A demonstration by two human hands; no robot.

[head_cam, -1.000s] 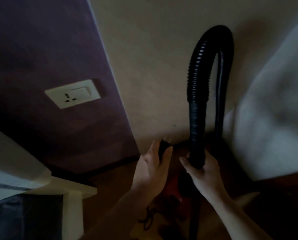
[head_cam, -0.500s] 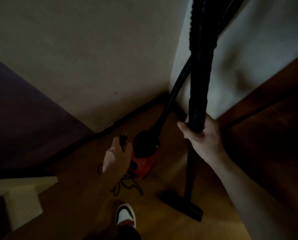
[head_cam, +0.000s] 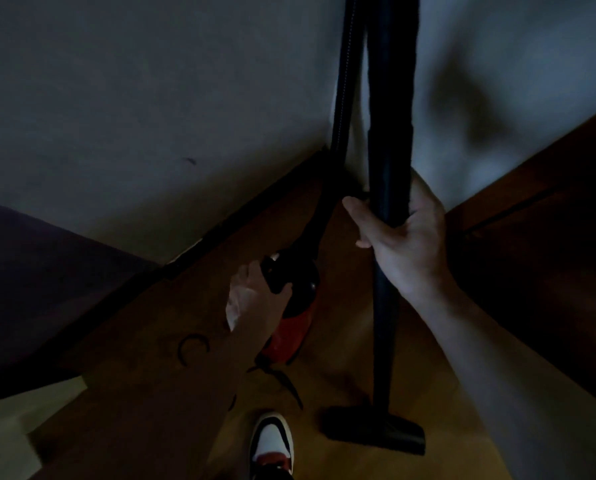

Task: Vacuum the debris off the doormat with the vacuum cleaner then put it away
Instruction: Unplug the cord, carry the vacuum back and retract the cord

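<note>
While the right hand [head_cam: 404,244] closes its grip round the rigid black vacuum wand [head_cam: 388,161], holding it upright so the flat black floor nozzle [head_cam: 376,433] rests on the brown wooden floor [head_cam: 151,393], the left hand [head_cam: 255,303] pinches the black power plug [head_cam: 272,273] above the small red-and-black canister vacuum cleaner [head_cam: 291,327] in the floor's corner, likely for stowing. No doormat shows, and no writing is legible.

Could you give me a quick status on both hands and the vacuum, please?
Right hand gripping the wand, nozzle on the floor. Left hand holding the plug over the red canister. Loose cord near the shoe.
</note>
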